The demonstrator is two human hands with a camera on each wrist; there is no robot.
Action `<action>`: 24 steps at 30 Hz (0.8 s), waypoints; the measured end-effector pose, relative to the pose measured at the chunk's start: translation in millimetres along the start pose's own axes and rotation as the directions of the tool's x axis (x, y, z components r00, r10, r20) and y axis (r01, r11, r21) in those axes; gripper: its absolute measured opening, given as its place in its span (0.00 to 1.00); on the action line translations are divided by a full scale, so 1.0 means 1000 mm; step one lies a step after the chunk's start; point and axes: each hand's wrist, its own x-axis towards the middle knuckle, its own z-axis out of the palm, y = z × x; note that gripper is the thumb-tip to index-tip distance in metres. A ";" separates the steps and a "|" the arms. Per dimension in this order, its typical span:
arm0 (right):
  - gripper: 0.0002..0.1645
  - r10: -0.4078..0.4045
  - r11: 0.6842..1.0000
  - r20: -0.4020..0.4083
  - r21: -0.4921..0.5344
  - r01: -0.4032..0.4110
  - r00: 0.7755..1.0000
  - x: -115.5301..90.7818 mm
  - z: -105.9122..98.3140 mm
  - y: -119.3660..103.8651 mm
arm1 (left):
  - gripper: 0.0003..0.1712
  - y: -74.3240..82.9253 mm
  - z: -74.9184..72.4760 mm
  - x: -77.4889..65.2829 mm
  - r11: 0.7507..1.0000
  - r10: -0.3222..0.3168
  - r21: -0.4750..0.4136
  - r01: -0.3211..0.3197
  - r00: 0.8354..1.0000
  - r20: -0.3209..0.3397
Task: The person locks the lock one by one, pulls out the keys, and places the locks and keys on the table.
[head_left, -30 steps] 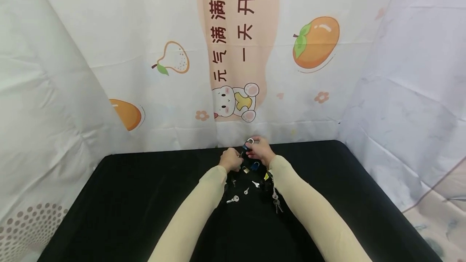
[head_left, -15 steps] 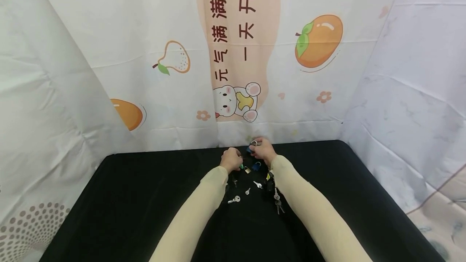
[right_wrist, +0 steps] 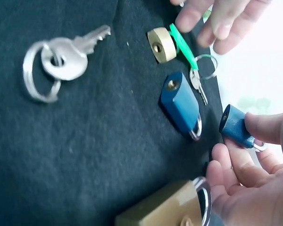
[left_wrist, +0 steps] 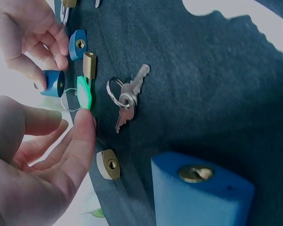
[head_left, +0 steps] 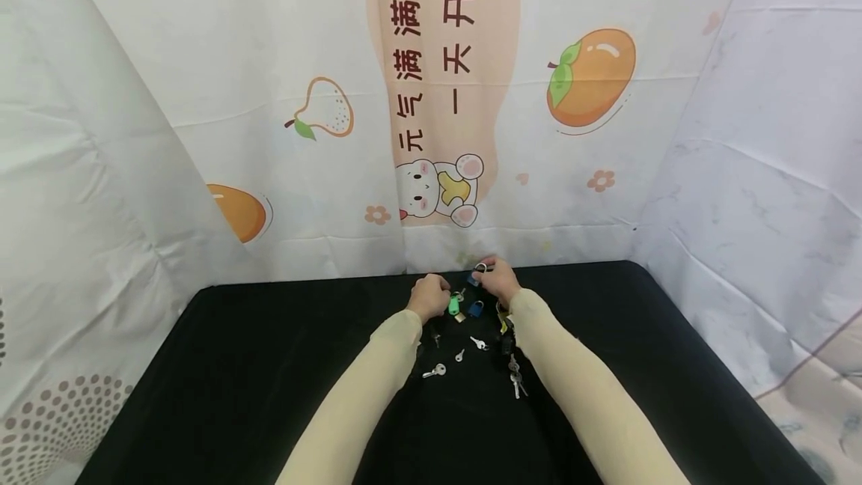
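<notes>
My right hand [head_left: 498,280] pinches a small blue padlock [right_wrist: 237,127] between thumb and fingers at the table's far edge, its shackle toward the palm. My left hand [head_left: 428,298] has its fingers loosely bent and apart, one fingertip right at a green key tag [left_wrist: 84,92]. On that tag's ring hangs a silver key [right_wrist: 197,85], lying on the black cloth. Between the hands lie a second blue padlock [right_wrist: 180,103] and a small brass padlock [right_wrist: 162,46], the latter close beside the tag.
Nearer me on the black table [head_left: 283,380] lie several loose keys, including one silver key [head_left: 435,370]. A bunch of keys [head_left: 515,379] lies by the right forearm. Large blue [left_wrist: 198,197] and brass [right_wrist: 165,207] padlocks sit close under the wrists. A printed white curtain [head_left: 323,193] hangs behind.
The green tag and its key have come out from under my left hand, whose fingers have let go of them. My right hand has shifted right with the blue padlock.
</notes>
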 end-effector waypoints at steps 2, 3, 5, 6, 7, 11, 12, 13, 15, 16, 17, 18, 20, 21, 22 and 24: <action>0.18 0.005 1.000 -0.005 -0.010 -0.005 1.000 0.000 -0.002 0.002 | 0.12 -0.001 0.000 -0.001 0.998 0.057 0.036 -0.057 0.998 0.000; 0.18 0.008 1.000 -0.006 -0.016 -0.009 1.000 0.000 -0.002 0.002 | 0.12 -0.001 0.000 -0.002 0.994 0.087 0.061 -0.087 0.996 0.005; 0.17 0.021 1.000 -0.013 -0.021 -0.021 1.000 0.000 -0.003 0.004 | 0.12 -0.002 0.000 -0.004 0.983 0.147 0.111 -0.148 0.989 0.021; 0.17 0.029 0.999 -0.014 -0.023 -0.029 0.999 0.000 -0.003 0.004 | 0.13 -0.002 0.000 -0.005 0.977 0.164 0.132 -0.168 0.986 0.036; 0.17 0.033 0.999 -0.013 -0.023 -0.033 0.999 0.000 -0.004 0.004 | 0.13 -0.002 0.000 -0.005 0.973 0.173 0.147 -0.179 0.984 0.048; 0.19 0.032 0.996 -0.013 -0.085 -0.033 0.999 -0.001 -0.003 0.004 | 0.16 -0.003 0.000 -0.006 0.966 0.155 0.195 -0.167 0.985 0.072; 0.20 0.034 0.994 -0.012 -0.106 -0.035 0.999 -0.002 -0.003 0.004 | 0.16 -0.003 0.001 -0.006 0.967 0.145 0.203 -0.157 0.987 0.071; 0.22 0.029 0.991 -0.013 -0.132 -0.030 1.000 -0.002 -0.003 0.005 | 0.17 -0.004 0.000 -0.006 0.966 0.138 0.209 -0.150 0.988 0.070; 0.24 0.031 0.986 -0.011 -0.161 -0.033 0.999 -0.002 -0.005 0.004 | 0.18 -0.004 -0.001 -0.006 0.965 0.136 0.216 -0.148 0.988 0.070; 0.25 0.031 0.985 -0.010 -0.171 -0.033 0.999 -0.002 -0.007 0.004 | 0.19 -0.003 -0.001 -0.006 0.964 0.141 0.215 -0.153 0.988 0.070; 0.26 0.033 0.984 -0.010 -0.175 -0.034 0.999 -0.001 -0.009 0.004 | 0.19 -0.002 -0.002 -0.006 0.964 0.148 0.212 -0.159 0.987 0.069; 0.26 0.033 0.984 -0.010 -0.174 -0.035 0.999 -0.001 -0.011 0.004 | 0.19 -0.002 -0.004 -0.006 0.964 0.155 0.207 -0.166 0.986 0.066; 0.27 0.033 0.986 -0.002 -0.162 -0.033 0.999 -0.001 -0.015 0.003 | 0.19 -0.001 -0.006 -0.006 0.962 0.180 0.201 -0.187 0.982 0.057; 0.27 0.030 0.987 0.004 -0.157 -0.029 1.000 -0.001 -0.017 0.002 | 0.18 -0.002 -0.007 -0.006 0.959 0.193 0.201 -0.200 0.980 0.053; 0.27 0.028 0.988 0.014 -0.155 -0.025 1.000 -0.002 -0.020 0.002 | 0.18 -0.002 -0.009 -0.007 0.954 0.213 0.203 -0.219 0.976 0.048; 0.26 0.026 0.990 0.041 -0.139 -0.020 0.999 -0.005 -0.023 0.000 | 0.17 -0.004 -0.013 -0.010 0.937 0.267 0.224 -0.268 0.963 0.037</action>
